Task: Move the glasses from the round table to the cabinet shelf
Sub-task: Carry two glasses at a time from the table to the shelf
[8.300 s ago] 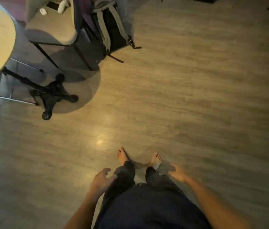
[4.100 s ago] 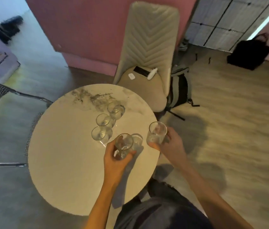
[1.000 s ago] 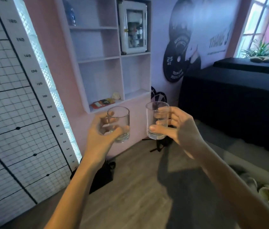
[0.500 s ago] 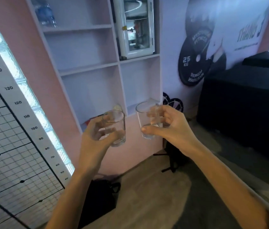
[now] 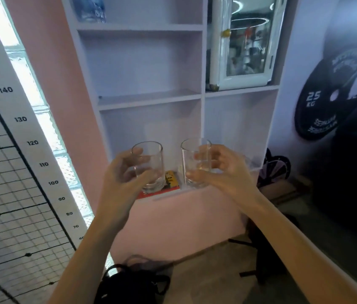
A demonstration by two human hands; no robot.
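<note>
Closer now than half a second ago, the white cabinet [image 5: 151,69] fills my view, and both glasses have come up level with its lowest shelf [image 5: 166,192]. Largest to smallest: the cabinet's open compartments, then my two forearms reaching in. My left hand [image 5: 120,183] is wrapped around the left glass [image 5: 149,166], upright, in front of that shelf's front edge. My right hand [image 5: 221,170] grips the right glass [image 5: 196,163], also upright. A red and yellow packet [image 5: 170,181] lies on the shelf between them.
</note>
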